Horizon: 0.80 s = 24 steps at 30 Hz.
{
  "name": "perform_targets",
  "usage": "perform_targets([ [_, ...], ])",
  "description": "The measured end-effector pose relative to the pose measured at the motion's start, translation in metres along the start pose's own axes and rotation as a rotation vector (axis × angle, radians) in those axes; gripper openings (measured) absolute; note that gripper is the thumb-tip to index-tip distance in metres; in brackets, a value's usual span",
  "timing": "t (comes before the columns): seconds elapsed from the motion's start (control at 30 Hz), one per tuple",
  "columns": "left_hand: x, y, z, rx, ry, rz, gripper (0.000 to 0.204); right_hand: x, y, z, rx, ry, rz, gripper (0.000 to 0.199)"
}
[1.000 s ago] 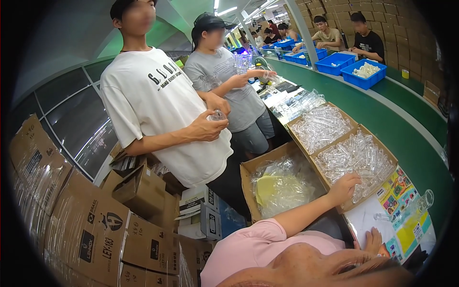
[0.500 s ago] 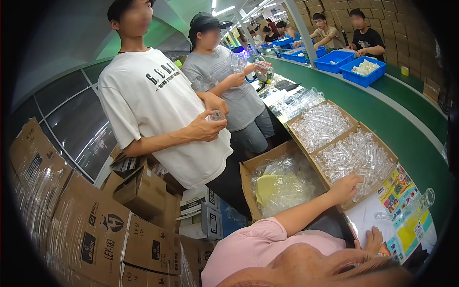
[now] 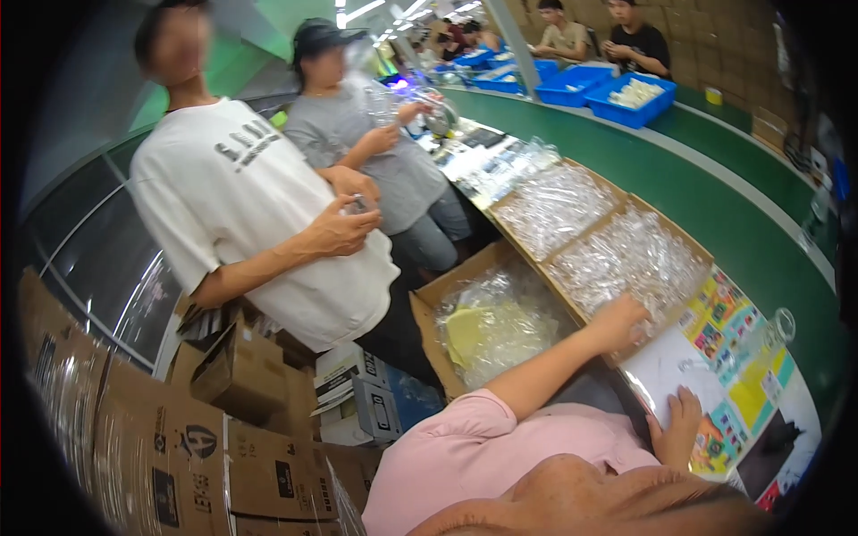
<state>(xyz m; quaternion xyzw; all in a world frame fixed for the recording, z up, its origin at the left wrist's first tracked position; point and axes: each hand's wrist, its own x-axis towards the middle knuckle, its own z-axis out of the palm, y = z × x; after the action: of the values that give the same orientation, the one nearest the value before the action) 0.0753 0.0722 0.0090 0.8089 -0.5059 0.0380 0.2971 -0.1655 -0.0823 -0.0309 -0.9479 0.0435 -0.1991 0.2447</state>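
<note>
My left hand [image 3: 620, 323] reaches over the near edge of a cardboard box [image 3: 706, 279] heaped with small clear tube-like pieces [image 3: 626, 259]. Its fingers are bent down among the pieces at the box's near corner; blur hides what they grip. My right hand [image 3: 679, 423] lies on a white sheet [image 3: 652, 375] beside the box, fingers stretched out and holding nothing. Just beyond it a clear thin tube [image 3: 692, 364] lies on the sheet. Farther right is a clear flask-like vessel [image 3: 776, 338] with a wide round end, over a colourful printed sheet [image 3: 715, 308].
A second box of clear pieces [image 3: 559, 210] adjoins the first. Below them an open carton [image 3: 429, 330] holds plastic bags and yellow sheets. Two people [image 3: 259, 223] stand at left holding clear items. Blue bins [image 3: 630, 112] line the green conveyor [image 3: 715, 201]. Stacked cartons [image 3: 152, 429] fill the lower left.
The whole view has shifted, so the scene sits farther left and higher. My left hand stays at the box's near corner. More of my right hand now shows on the sheet.
</note>
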Motion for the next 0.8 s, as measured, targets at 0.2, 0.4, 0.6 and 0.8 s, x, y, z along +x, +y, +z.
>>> perform_targets([
  [0.2, -0.005, -0.001, 0.001, -0.074, 0.110, 0.035, 0.028, 0.002, -0.004, -0.002, -0.014, 0.028, -0.033, 0.051],
  [0.4, -0.005, 0.002, -0.004, -0.123, 0.150, 0.064, 0.028, 0.002, -0.004, -0.002, -0.017, 0.036, -0.046, 0.051],
  [0.6, -0.001, -0.001, 0.002, -0.178, 0.252, 0.164, 0.034, -0.001, -0.003, -0.006, -0.026, 0.045, -0.034, 0.051],
  [0.8, -0.011, -0.002, 0.007, -0.247, 0.240, -0.111, 0.035, 0.005, -0.002, -0.003, -0.033, 0.027, -0.021, 0.049],
])
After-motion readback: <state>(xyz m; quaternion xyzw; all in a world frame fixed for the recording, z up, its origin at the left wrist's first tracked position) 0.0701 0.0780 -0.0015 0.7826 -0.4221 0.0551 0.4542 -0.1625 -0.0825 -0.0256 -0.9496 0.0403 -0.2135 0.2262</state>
